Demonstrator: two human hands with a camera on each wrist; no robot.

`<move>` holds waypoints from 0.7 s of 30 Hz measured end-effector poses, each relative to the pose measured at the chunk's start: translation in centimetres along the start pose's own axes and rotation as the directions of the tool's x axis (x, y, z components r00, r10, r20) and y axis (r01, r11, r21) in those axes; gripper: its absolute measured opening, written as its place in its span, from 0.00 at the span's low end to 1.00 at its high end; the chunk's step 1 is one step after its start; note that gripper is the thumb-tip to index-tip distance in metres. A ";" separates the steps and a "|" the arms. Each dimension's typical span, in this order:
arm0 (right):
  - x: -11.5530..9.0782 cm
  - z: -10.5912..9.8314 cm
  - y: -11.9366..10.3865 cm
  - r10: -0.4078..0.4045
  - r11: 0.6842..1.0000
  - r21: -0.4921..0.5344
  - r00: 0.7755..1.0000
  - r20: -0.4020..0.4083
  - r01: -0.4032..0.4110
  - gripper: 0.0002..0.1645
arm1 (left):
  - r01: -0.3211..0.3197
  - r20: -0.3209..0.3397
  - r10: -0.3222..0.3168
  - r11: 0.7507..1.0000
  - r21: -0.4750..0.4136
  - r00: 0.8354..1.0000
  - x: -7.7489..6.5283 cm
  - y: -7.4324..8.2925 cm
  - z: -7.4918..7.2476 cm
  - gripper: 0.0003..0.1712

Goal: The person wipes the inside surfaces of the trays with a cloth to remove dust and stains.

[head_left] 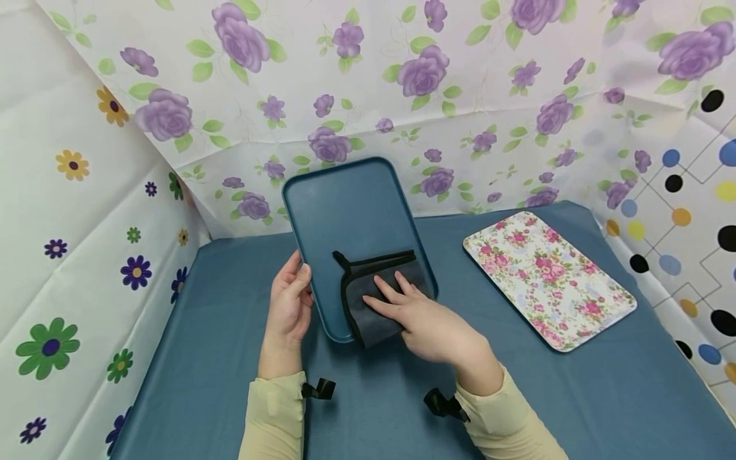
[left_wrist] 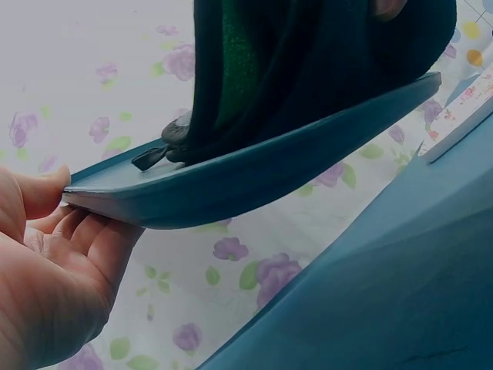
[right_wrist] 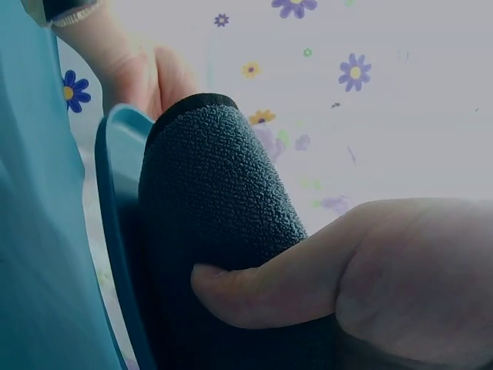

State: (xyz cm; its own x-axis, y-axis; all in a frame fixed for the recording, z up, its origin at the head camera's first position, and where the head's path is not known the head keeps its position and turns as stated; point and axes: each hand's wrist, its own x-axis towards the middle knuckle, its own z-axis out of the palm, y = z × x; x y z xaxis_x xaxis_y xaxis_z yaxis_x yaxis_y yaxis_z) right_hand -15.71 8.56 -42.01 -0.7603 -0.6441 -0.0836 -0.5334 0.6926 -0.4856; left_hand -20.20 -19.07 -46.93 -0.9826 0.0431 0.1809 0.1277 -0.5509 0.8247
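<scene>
A blue rectangular tray (head_left: pixel 351 207) is held up at a tilt over the table. My left hand (head_left: pixel 291 297) grips its left edge, thumb on the upper face and fingers underneath, as the left wrist view shows. A folded dark grey cloth (head_left: pixel 368 316) with black edging and a small hanging loop lies against the tray's near part, one corner reaching past the rim. My right hand (head_left: pixel 439 329) presses on this cloth with spread, fairly straight fingers. In the right wrist view the thumb (right_wrist: pixel 254 293) lies along the cloth's textured surface.
To the right, a white board with pink flowers (head_left: pixel 549 281) lies on the blue-covered table (head_left: pixel 213 383). Flower-printed sheets (head_left: pixel 310 76) hang behind and at the left, and a dotted sheet (head_left: pixel 690 255) hangs at the right. Black bands (head_left: pixel 319 389) show at both wrists.
</scene>
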 end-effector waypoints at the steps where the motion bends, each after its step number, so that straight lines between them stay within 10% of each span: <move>1: 0.0 0.1 -0.1 -0.005 1.000 -0.002 1.000 -0.002 0.005 0.47 | 0.000 -0.001 0.000 1.000 0.001 1.000 0.0 0.0 0.0 0.30; 21: 0.4 1.0 -1.4 -0.139 0.990 -0.009 0.989 0.042 0.139 0.50 | 0.005 -0.029 -0.004 1.000 0.013 1.000 0.0 0.1 0.2 0.33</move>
State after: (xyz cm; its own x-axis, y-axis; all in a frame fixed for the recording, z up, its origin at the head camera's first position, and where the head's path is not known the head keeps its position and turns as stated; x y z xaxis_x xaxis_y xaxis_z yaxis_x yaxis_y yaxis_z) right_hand -14.89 6.98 -42.27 -0.6628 -0.7470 -0.0514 -0.6375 0.5990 -0.4846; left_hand -20.18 -18.98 -46.76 -0.9866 0.0208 0.1615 0.1249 -0.5402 0.8322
